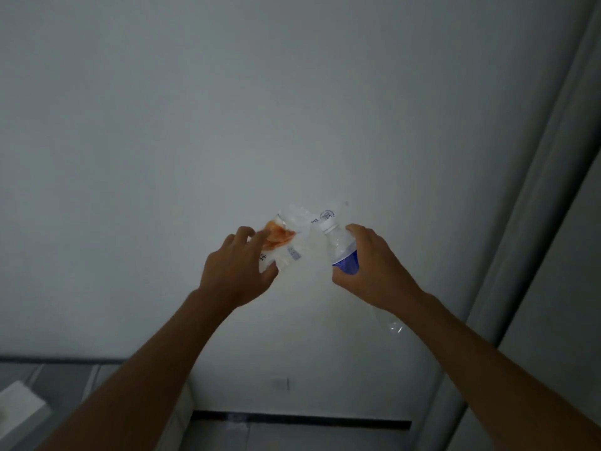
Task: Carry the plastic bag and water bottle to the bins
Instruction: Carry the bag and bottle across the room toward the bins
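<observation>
One item per hand so neither drops in transit. My left hand point(237, 271) pinches the plastic bag point(286, 242); my right hand point(370, 268) wraps the water bottle point(341, 249) at its blue label, white cap tipped toward the bag. Both sit mid-frame against a plain white wall point(227, 109). Bag is clear and crumpled with an orange smear and print; bottle is clear. No bins in view.

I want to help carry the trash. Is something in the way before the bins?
No bins show in this picture. The left hand holds the plastic bag and the right hand holds the water bottle, raised in front of a plain wall.
</observation>
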